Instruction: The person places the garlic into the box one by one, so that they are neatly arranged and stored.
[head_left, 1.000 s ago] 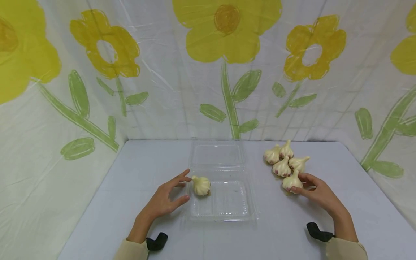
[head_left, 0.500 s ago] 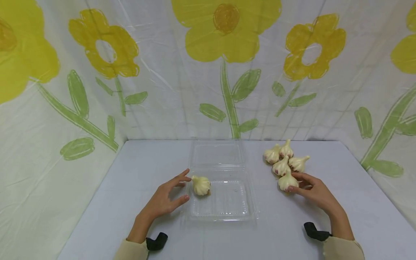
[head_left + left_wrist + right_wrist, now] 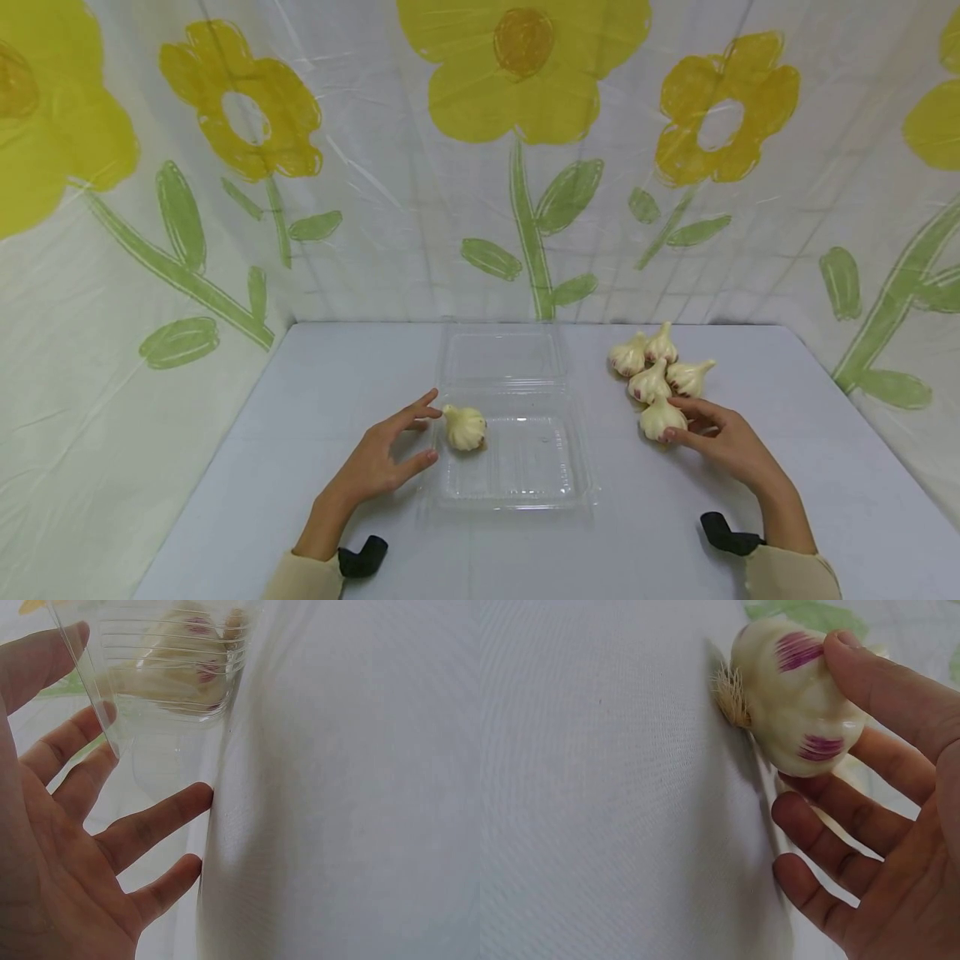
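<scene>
Right of the box, your right hand pinches the front garlic, neck up, which lies on the box side of your palm, while your left hand, fingers spread, sits at the box's left edge.

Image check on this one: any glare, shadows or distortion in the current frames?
Head view: small glints on the clear container, a soft shadow below the right hand. Left wrist: the container's ribbed wall streaks the garlic bulb behind it; a soft shadow falls on the white tabletop. Right wrist: the held bulb shows fairly clearly, with soft shadow beside it.
</scene>
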`<control>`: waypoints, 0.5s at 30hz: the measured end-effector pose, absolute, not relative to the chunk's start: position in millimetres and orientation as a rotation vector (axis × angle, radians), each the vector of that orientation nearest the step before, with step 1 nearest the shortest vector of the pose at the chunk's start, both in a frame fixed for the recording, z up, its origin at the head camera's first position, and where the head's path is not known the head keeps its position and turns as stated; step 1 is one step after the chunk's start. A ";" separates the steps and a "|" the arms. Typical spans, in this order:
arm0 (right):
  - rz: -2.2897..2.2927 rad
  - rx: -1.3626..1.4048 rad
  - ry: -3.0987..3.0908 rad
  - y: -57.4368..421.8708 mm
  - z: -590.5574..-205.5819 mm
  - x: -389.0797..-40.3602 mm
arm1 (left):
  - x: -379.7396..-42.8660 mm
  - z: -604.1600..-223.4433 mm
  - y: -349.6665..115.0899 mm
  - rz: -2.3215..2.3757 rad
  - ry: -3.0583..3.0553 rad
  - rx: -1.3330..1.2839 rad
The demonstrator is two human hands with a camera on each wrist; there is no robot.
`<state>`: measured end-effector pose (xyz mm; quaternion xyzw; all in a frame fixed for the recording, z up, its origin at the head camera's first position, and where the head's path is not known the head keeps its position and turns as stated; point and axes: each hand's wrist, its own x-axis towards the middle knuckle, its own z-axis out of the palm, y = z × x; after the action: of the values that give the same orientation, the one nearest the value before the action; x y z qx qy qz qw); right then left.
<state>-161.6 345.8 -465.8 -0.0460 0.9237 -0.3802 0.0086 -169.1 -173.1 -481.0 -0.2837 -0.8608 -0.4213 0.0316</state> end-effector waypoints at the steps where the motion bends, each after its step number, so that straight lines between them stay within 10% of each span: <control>1: -1.190 -0.145 2.890 345.5 -465.4 -161.6 | -169.0 -481.0 -173.2 -1.297 -2.652 -0.872; 15: -1.231 -0.163 2.870 339.9 -460.7 -161.2 | -168.2 -481.0 -174.7 -1.290 -2.657 -0.873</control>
<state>-161.2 339.9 -460.7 -0.0523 0.9178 -0.3936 0.0074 -168.2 -174.7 -481.0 -0.2832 -0.8624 -0.4185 0.0310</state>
